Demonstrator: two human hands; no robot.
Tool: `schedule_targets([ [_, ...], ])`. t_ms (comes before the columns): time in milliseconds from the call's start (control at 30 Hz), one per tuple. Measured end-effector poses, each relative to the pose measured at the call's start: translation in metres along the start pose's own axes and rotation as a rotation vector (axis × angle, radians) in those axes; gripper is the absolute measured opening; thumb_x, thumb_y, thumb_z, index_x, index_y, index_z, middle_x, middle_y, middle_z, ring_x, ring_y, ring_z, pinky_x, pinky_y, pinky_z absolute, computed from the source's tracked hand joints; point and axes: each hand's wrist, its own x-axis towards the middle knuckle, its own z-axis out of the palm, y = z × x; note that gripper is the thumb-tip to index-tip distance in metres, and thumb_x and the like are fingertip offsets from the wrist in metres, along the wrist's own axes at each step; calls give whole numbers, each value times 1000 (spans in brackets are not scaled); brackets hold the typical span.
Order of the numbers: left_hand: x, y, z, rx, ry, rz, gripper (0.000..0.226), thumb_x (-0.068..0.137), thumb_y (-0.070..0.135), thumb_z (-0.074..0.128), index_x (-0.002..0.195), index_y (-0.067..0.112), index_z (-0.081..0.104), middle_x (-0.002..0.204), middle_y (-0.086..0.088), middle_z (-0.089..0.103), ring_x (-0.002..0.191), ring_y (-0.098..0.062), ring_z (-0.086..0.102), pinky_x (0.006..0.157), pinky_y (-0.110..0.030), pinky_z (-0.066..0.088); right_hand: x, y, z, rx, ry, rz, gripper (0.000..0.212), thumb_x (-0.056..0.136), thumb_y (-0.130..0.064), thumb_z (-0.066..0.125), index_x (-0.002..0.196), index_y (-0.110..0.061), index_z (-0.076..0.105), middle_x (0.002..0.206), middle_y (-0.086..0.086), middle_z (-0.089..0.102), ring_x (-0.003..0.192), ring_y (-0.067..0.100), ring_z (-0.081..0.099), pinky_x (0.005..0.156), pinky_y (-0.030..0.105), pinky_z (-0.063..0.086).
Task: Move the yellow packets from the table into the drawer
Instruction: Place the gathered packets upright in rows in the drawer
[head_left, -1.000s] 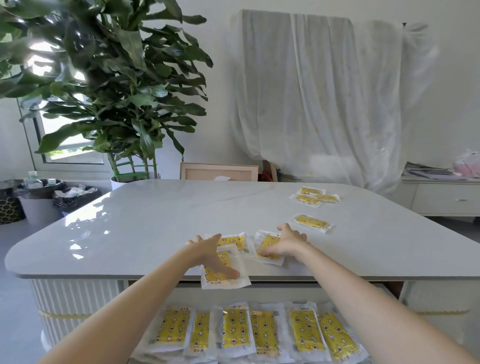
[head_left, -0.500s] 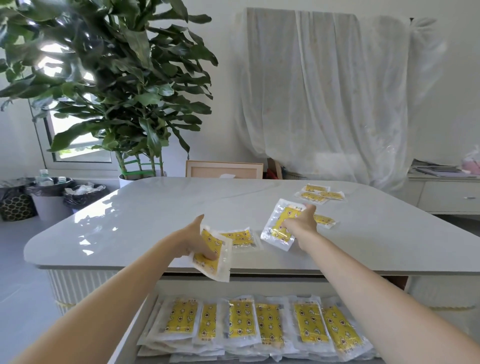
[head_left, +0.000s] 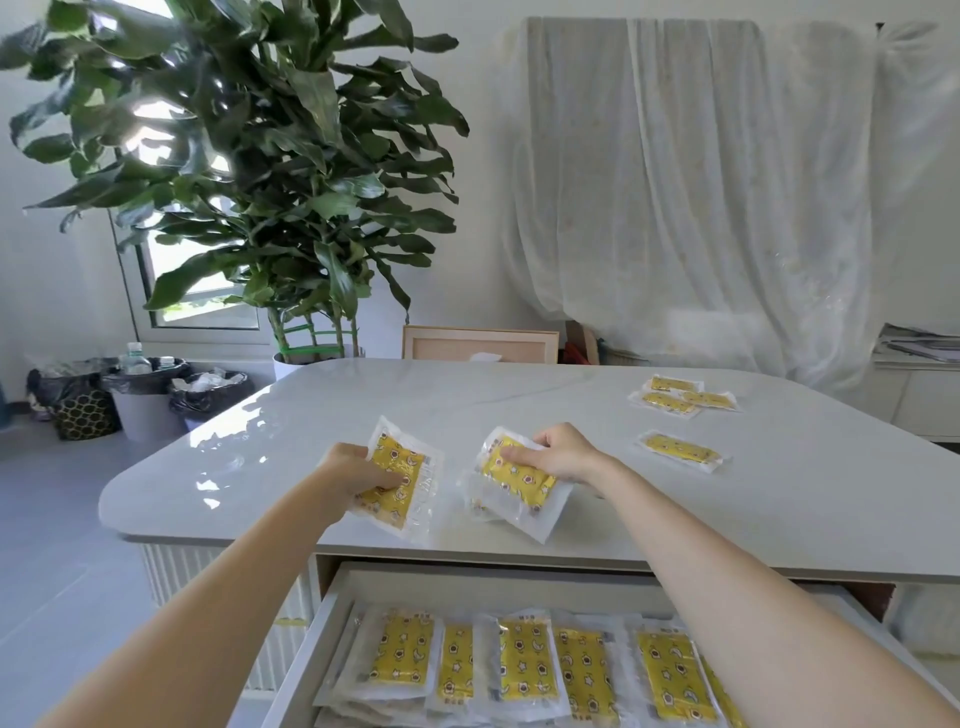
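My left hand (head_left: 352, 473) grips a yellow packet (head_left: 402, 480) in clear wrap, lifted off the table's near edge. My right hand (head_left: 563, 453) holds a second yellow packet (head_left: 517, 480), tilted just above another packet whose edge shows beneath it. One more packet (head_left: 680, 450) lies flat to the right, and three packets (head_left: 680, 397) sit grouped at the far right of the grey table (head_left: 467, 410). Below the table's front edge the drawer (head_left: 332, 623) stands pulled out, with several yellow packets (head_left: 524, 667) laid in a row inside.
A large potted plant (head_left: 249, 171) stands behind the table's far left corner. Bins with black liners (head_left: 145, 395) sit on the floor at left. A white sheet-covered object (head_left: 701, 197) and a low cabinet (head_left: 924, 400) are behind at right.
Both hands picked packets off the table's near edge and lifted them. The right hand has come back toward me and now hovers over the packet left lying there.
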Motion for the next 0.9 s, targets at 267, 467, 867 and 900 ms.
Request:
schedule_targets([
  [267,10,0,9,-73,-25,27,62,76,1,76,132,4,48,105,-13,63,86,-29,63,81,-38,54,18,2,23,-325,-177,-17,52,74,-59,72,91,-10,69,92,1,68,87,17,61,84,32,49],
  [467,7,1,14,-33,-42,46,73,74,8,79,138,10,44,121,-13,61,91,-28,64,78,-37,54,10,5,20,-286,-192,5,64,71,-61,72,107,-9,67,117,8,67,108,24,63,100,39,47],
  [867,-43,7,27,22,-278,73,32,82,4,70,112,-1,59,93,-11,69,80,-24,69,77,-37,56,-64,21,-27,-90,-276,115,30,87,-43,65,91,-13,61,88,2,69,75,14,66,74,28,57],
  [900,-48,6,26,25,-333,56,32,82,3,70,111,-2,59,97,-13,70,83,-25,70,77,-38,58,-73,22,-32,-87,-306,140,29,88,-43,64,89,-14,60,83,0,68,70,12,66,66,25,56],
])
